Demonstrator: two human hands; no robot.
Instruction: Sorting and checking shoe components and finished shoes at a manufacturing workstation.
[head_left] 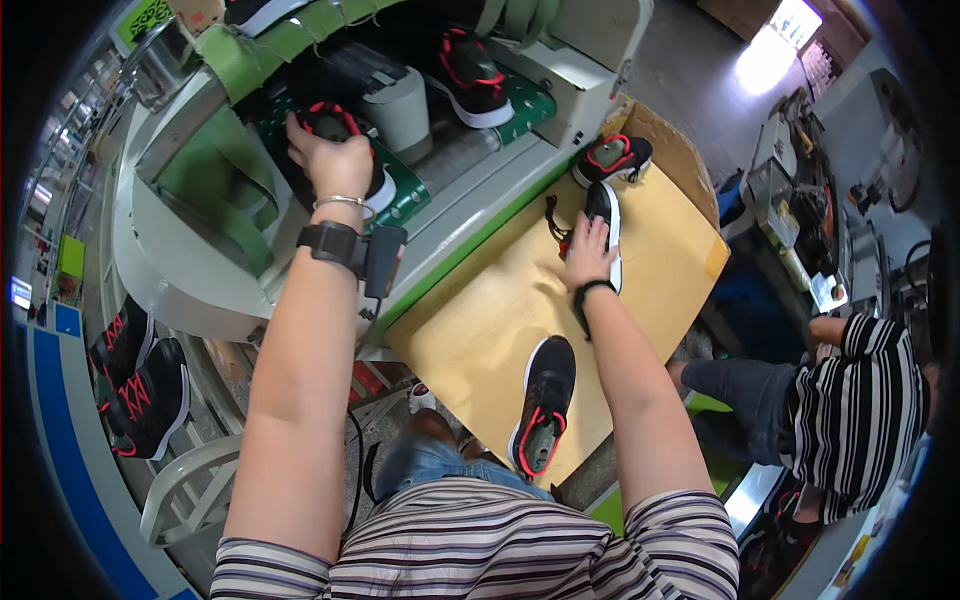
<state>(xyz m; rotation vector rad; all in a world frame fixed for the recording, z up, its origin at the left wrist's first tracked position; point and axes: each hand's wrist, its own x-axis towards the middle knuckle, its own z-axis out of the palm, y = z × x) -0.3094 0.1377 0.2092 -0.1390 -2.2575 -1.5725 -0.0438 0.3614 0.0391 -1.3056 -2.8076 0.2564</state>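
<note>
My left hand (335, 165) reaches into the machine opening, its fingers wrapped round the collar of a black sneaker (376, 187) with red trim and a white sole. That sneaker rests on a green dotted belt (408, 205). Over the cardboard-topped surface (470, 290), my right hand (590, 255) grips another black sneaker (603, 203), whose white sole is turned to the right; the palm hides its heel. Dark laces (553, 222) hang beside it. Nearer to me lies a third sneaker (550, 385), toe pointing away, with grey-green filling in its collar.
One sneaker (473, 80) stands on the belt farther right, past a pale grey block (397, 110). Another sneaker (612, 158) sits at the cardboard's far corner. Black sneakers with red laces (145, 395) lie on the rack at left. A person in a striped top (855, 415) is at right.
</note>
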